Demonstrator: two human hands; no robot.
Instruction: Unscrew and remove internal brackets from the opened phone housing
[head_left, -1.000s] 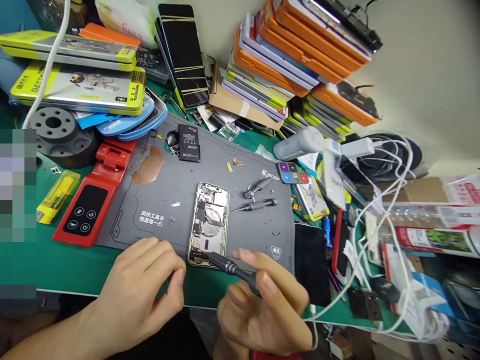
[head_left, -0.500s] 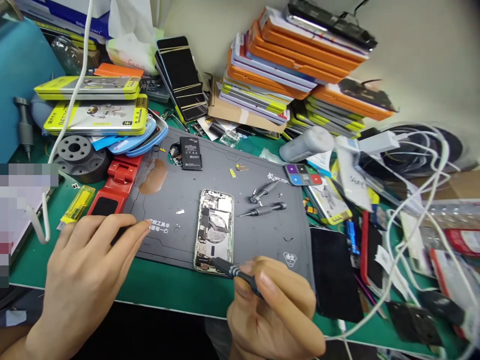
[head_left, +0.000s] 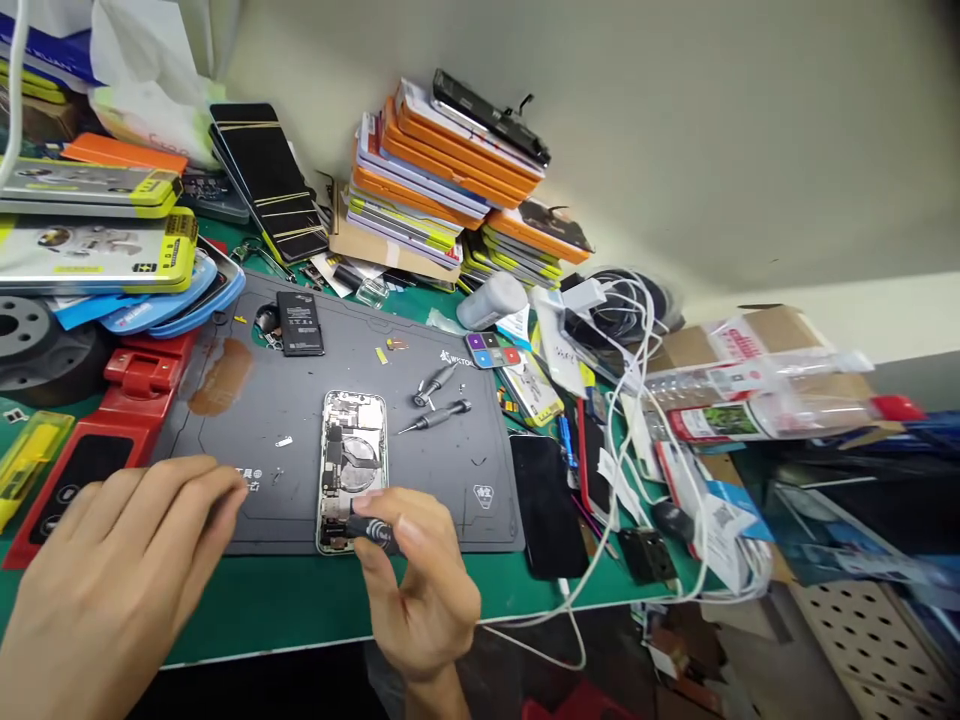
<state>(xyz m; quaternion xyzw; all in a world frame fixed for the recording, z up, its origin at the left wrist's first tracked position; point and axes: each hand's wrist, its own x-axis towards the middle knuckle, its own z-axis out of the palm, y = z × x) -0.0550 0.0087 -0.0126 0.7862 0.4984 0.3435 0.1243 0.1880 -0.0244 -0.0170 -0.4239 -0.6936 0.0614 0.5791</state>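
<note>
An opened phone lies on the grey work mat, its inner parts bare. Over its lower end, my right hand pinches a short black tool with grey bands between thumb and forefinger; its exact kind is unclear. My left hand hovers at the mat's left front, beside a red clamp-like fixture. Its fingers are bent and pressed together at the tips, and whatever they may hold is hidden. A black phone battery rests toward the back of the mat. Two grey screwdrivers lie right of the phone.
Stacked orange and yellow boxes stand against the wall. Banded black panels lean at the back left. A dark phone and tangled white cables lie on the right. A round grey block sits far left.
The view has swung right, so the bench appears shifted left. My right hand now covers more of the phone's lower edge, and the tool looks foreshortened. The left hand stays beside the red fixture.
</note>
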